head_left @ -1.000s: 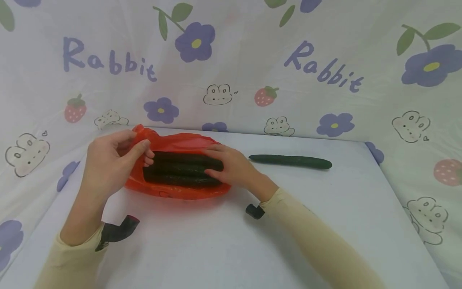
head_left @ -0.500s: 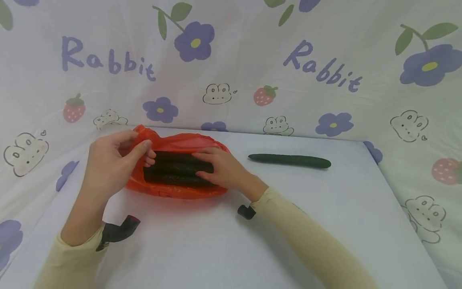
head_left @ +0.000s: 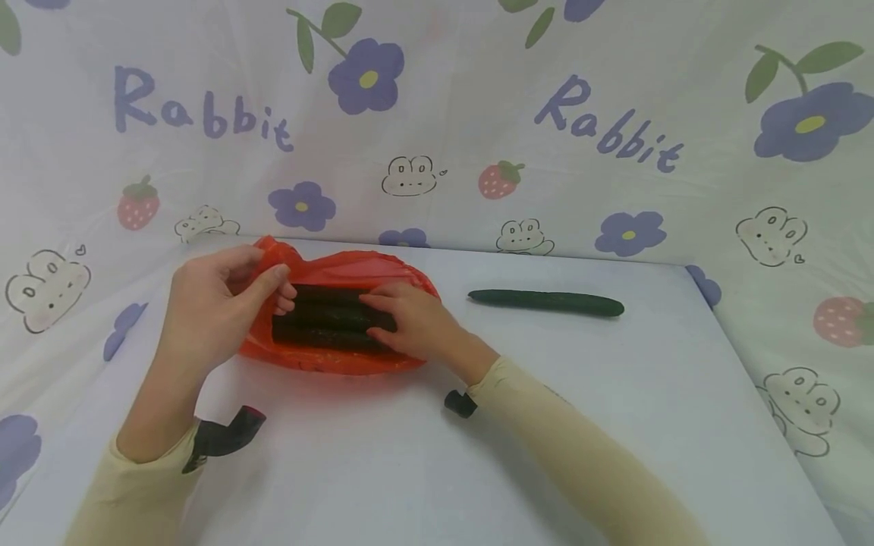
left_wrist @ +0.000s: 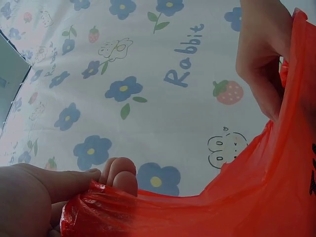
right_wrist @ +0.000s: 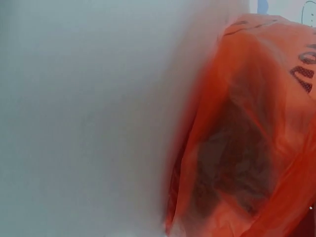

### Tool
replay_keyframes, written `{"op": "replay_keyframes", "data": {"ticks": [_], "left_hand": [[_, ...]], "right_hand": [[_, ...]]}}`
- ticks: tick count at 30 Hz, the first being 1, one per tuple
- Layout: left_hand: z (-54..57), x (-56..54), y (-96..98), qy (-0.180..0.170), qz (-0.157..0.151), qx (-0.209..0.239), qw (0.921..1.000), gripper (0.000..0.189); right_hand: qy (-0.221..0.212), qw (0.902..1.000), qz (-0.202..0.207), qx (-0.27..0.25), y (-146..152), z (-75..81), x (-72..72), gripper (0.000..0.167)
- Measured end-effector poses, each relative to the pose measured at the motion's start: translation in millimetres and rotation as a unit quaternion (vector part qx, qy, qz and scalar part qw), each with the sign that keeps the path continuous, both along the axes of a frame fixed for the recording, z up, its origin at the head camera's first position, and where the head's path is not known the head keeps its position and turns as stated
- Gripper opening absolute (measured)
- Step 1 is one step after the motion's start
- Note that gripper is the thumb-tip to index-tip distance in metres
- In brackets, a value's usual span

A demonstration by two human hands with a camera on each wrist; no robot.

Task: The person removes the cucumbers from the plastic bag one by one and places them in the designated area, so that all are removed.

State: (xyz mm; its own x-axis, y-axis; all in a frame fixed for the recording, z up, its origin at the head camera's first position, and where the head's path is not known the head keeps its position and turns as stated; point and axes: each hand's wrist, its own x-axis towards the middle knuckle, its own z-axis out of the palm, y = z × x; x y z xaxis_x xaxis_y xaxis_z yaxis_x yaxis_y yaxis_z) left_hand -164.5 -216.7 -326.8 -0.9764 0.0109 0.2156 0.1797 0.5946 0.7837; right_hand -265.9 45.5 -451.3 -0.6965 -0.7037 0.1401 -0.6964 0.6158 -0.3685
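Observation:
A red plastic bag (head_left: 328, 364) lies on its side with its mouth spread, and several dark green cucumbers (head_left: 328, 315) show side by side in it. My left hand (head_left: 215, 303) pinches the bag's left rim between thumb and fingers; the left wrist view shows the gathered film (left_wrist: 106, 202) in that pinch. Inside the bag's right part, my right hand (head_left: 416, 322) grips a cucumber near its right end, thumb on the near side and fingers on the far side. The right ends of the cucumbers are hidden under this hand. The right wrist view shows the bag's outside (right_wrist: 247, 148) only.
Another cucumber (head_left: 546, 302) lies alone on the white table (head_left: 382, 462), right of the bag. Behind the table hangs a patterned cloth (head_left: 451, 106). A black wrist mount (head_left: 228, 434) sticks out from the left sleeve, and another (head_left: 460, 403) from the right sleeve.
My right hand has slid left along the cucumbers, deeper into the bag, and the bag's right rim now shows beyond it. The left hand keeps its pinch almost in place.

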Motion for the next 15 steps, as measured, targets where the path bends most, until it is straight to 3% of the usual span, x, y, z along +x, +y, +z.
{"op": "replay_keyframes", "data": {"ticks": [15], "left_hand": [[-1.1,0.3,-0.9,0.014,-0.004,0.003,0.9999,0.025]], "right_hand": [[0.02,0.9989,-0.011,0.042,-15,-4.8,0.1,0.057]]}}
